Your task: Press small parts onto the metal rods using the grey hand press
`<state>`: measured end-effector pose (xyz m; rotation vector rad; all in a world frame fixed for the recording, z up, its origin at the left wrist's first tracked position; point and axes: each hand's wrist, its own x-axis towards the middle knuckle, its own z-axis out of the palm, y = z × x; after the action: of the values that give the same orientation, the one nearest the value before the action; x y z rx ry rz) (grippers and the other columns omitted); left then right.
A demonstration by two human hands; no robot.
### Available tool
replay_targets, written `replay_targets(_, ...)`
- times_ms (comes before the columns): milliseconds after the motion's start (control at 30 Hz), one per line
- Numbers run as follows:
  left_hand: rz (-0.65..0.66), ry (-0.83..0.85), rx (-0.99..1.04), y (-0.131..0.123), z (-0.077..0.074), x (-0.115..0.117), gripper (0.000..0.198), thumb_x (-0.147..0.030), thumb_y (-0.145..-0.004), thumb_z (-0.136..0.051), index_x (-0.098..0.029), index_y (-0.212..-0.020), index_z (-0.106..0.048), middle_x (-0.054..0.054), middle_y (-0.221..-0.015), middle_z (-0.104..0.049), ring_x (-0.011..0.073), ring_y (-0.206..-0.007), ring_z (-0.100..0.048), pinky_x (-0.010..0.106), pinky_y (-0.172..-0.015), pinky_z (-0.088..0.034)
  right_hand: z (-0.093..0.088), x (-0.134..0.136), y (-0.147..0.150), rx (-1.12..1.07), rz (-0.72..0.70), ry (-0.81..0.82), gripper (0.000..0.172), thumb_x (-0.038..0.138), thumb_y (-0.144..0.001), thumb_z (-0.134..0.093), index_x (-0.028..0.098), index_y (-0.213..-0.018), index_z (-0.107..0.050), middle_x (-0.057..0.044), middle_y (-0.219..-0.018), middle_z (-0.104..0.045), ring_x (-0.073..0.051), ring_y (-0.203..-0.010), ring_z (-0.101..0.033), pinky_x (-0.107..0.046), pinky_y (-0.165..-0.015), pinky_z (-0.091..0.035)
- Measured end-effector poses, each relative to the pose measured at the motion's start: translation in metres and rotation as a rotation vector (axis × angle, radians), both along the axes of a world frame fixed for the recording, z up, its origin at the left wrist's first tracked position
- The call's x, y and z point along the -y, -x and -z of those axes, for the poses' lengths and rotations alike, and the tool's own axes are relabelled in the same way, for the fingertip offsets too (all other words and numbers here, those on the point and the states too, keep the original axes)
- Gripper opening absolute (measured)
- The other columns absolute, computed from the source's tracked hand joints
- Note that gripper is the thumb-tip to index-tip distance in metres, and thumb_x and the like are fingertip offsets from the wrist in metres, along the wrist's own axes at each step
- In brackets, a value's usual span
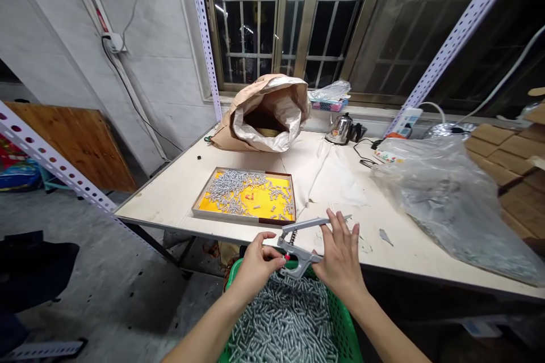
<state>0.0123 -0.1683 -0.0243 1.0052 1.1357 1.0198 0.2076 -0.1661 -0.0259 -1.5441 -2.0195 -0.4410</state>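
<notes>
My right hand (340, 252) grips a grey metal hand press tool (300, 238) by its handles, just above the near table edge. My left hand (258, 261) is pinched at the tool's jaw, fingertips closed on a small piece that I cannot make out. Under both hands stands a green plastic basket (347, 323) full of small silvery metal parts. A shallow tray (200, 210) with a yellow bottom and several loose silvery parts lies on the white table (170, 193), a little beyond my left hand.
An open brown paper sack (266, 110) lies at the table's back. A metal kettle (339, 129) stands by the window. A big clear plastic bag (451, 198) covers the table's right side, with cardboard boxes (511, 164) behind. Perforated shelf rails (55, 167) slant at left.
</notes>
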Motion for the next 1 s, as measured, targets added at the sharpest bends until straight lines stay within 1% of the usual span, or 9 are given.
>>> replay_targets(133,0.020,0.004,-0.021,-0.003,-0.009,0.003,0.057,-0.022,-0.058,-0.078,-0.015,-0.106,-0.047,-0.002,-0.060,-0.064,0.0157,-0.060,-0.060,0.027,-0.065,-0.041,-0.002,0.002,0.001,-0.036,0.006,0.008,0.052,0.017,-0.070,-0.046,0.010,-0.121,-0.042,-0.020,-0.147,-0.029,-0.033,-0.140,-0.015,-0.063,-0.109,-0.011)
replay_targets(267,0.059,0.020,0.034,-0.002,-0.012,0.005,0.056,-0.022,-0.060,-0.076,-0.015,-0.107,-0.047,-0.003,-0.060,-0.064,0.0151,-0.061,-0.060,0.028,-0.067,-0.041,-0.003,0.005,0.003,-0.049,0.028,0.027,0.055,0.016,-0.067,-0.049,0.010,-0.121,-0.041,-0.021,-0.147,-0.027,-0.033,-0.140,-0.014,-0.063,-0.110,-0.009)
replay_targets(500,0.156,-0.029,-0.159,0.007,-0.007,0.007,0.060,-0.018,-0.063,-0.072,-0.013,-0.117,-0.046,-0.002,-0.063,-0.064,0.0160,-0.064,-0.058,0.027,-0.066,-0.038,-0.001,0.010,0.008,-0.029,0.011,0.055,0.053,0.013,-0.067,-0.049,0.009,-0.119,-0.042,-0.021,-0.147,-0.027,-0.033,-0.140,-0.014,-0.062,-0.110,-0.008)
replay_targets(633,0.155,-0.019,-0.163,0.008,-0.008,0.008,0.061,-0.019,-0.062,-0.072,-0.014,-0.117,-0.046,-0.003,-0.062,-0.062,0.0152,-0.062,-0.057,0.027,-0.065,-0.038,-0.005,0.009,0.010,-0.022,-0.002,0.006,0.050,0.015,-0.070,-0.046,0.011,-0.119,-0.042,-0.019,-0.140,-0.037,-0.032,-0.137,-0.022,-0.062,-0.110,-0.007)
replay_targets(733,0.152,0.019,-0.119,0.009,-0.012,0.009,0.065,-0.019,-0.059,-0.074,-0.013,-0.117,-0.046,-0.003,-0.062,-0.061,0.0150,-0.062,-0.056,0.027,-0.066,-0.039,-0.008,0.007,0.009,-0.025,-0.035,-0.024,0.034,0.018,-0.073,-0.046,0.015,-0.107,-0.048,-0.016,-0.124,-0.051,-0.031,-0.126,-0.039,-0.059,-0.109,-0.014)
replay_targets(800,0.158,0.041,-0.032,0.012,-0.017,0.011,0.070,-0.021,-0.058,-0.077,-0.013,-0.120,-0.044,0.001,-0.071,-0.065,0.0171,-0.072,-0.060,0.028,-0.070,-0.041,-0.008,0.006,0.007,-0.032,-0.065,-0.012,0.020,0.021,-0.075,-0.049,0.017,-0.094,-0.050,-0.011,-0.102,-0.059,-0.025,-0.104,-0.052,-0.047,-0.101,-0.033)
replay_targets(867,0.129,0.041,0.036,0.016,-0.022,0.012,0.072,-0.028,-0.058,-0.079,-0.014,-0.121,-0.045,0.006,-0.086,-0.067,0.0195,-0.085,-0.061,0.029,-0.077,-0.042,-0.007,0.004,0.004,-0.019,-0.084,0.022,0.017,0.023,-0.074,-0.050,0.018,-0.090,-0.050,-0.006,-0.084,-0.059,-0.020,-0.083,-0.055,-0.033,-0.081,-0.043)
replay_targets(933,0.061,0.043,0.044,0.020,-0.026,0.013,0.069,-0.039,-0.062,-0.077,-0.014,-0.119,-0.047,0.010,-0.096,-0.068,0.0207,-0.093,-0.060,0.029,-0.078,-0.042,-0.004,0.000,0.000,0.051,-0.089,0.071,0.018,0.019,-0.070,-0.050,0.017,-0.088,-0.050,-0.004,-0.076,-0.058,-0.017,-0.073,-0.053,-0.027,-0.065,-0.039)
replay_targets(1000,0.006,0.068,0.046,0.021,-0.028,0.014,0.064,-0.049,-0.064,-0.073,-0.013,-0.114,-0.052,0.012,-0.099,-0.069,0.0210,-0.092,-0.061,0.028,-0.073,-0.041,-0.003,-0.005,-0.002,0.145,-0.110,0.118,0.015,0.014,-0.065,-0.047,0.019,-0.079,-0.050,-0.001,-0.068,-0.057,-0.015,-0.066,-0.052,-0.025,-0.058,-0.033)
